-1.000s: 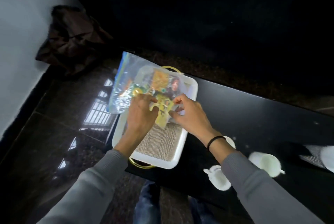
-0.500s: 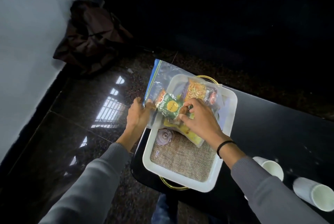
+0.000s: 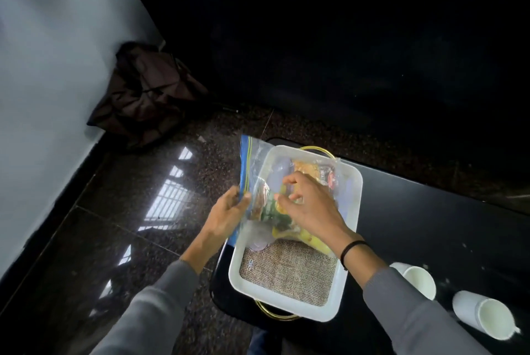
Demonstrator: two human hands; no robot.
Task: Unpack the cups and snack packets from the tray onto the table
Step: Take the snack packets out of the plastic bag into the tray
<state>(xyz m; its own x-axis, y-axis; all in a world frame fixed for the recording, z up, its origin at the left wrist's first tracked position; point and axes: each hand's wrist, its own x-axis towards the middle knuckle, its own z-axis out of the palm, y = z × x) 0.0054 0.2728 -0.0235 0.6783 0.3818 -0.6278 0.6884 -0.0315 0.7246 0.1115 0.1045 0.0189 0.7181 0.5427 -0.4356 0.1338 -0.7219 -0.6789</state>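
The left hand (image 3: 226, 212) grips the blue edge of the bag (image 3: 253, 159) over the tray (image 3: 286, 301). The right hand (image 3: 311, 211) is at the packets (image 3: 305, 168); its grasp I cannot tell.

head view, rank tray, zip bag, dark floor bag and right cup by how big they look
1. tray
2. dark floor bag and zip bag: look alike, and the floor bag lies farther off, so unranked
3. right cup
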